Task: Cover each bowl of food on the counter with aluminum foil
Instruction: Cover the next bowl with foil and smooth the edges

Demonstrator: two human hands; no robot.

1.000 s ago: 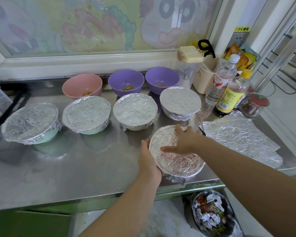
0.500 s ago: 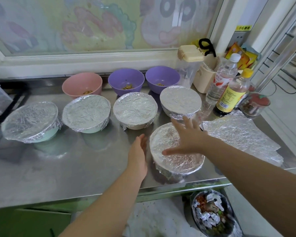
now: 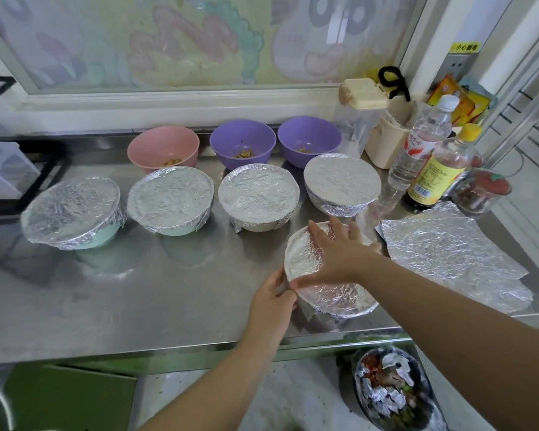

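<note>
A foil-covered bowl (image 3: 339, 298) stands near the counter's front edge. My right hand (image 3: 336, 253) lies flat on its foil top, fingers spread. My left hand (image 3: 273, 301) grips the bowl's left rim, pressing the foil against the side. Behind it stands a row of several foil-covered bowls (image 3: 259, 195). At the back, a pink bowl (image 3: 163, 144) and two purple bowls (image 3: 242, 141) (image 3: 309, 138) hold a little food and stand uncovered. Loose foil sheets (image 3: 448, 256) lie to the right.
Bottles (image 3: 433, 169), a clear jug (image 3: 358, 119), a beige cup and a small jar crowd the back right corner. A bin (image 3: 392, 390) with foil scraps sits below the steel counter (image 3: 106, 300). A window sill runs along the back.
My left hand moved from beside the bowl back onto its left rim. My right hand shifted slightly over the foil top.
</note>
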